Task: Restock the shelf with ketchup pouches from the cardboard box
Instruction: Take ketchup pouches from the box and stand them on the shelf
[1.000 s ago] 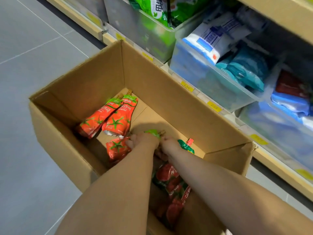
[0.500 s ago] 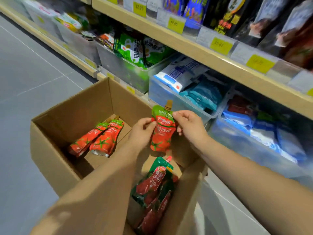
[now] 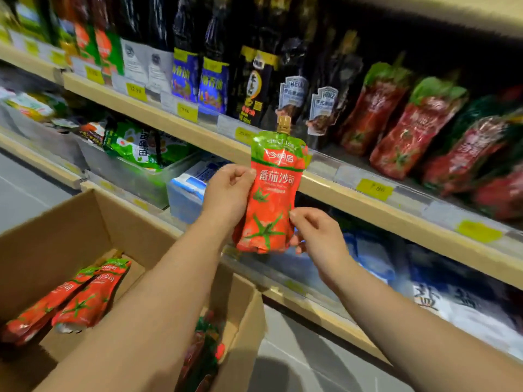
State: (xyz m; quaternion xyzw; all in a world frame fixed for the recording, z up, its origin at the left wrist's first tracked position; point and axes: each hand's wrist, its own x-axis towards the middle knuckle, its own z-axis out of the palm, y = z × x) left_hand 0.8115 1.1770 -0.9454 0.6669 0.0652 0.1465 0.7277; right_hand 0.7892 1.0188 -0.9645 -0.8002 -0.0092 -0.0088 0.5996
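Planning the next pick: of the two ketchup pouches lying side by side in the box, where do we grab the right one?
The right pouch lies face-up, left edge against the other pouch, right edge free beside bare cardboard. Probably pinch that free edge near the green top, coming from above through the cardboard box's open top.

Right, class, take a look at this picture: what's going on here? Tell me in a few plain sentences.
A person is restocking a shop shelf. Both hands hold one ketchup pouch upright in front of it: the left hand grips its left edge, the right hand pinches its lower right side. It is not yet on the shelf. In the open cardboard box below lie more pouches, and similar red pouches stand on the shelf to the right.
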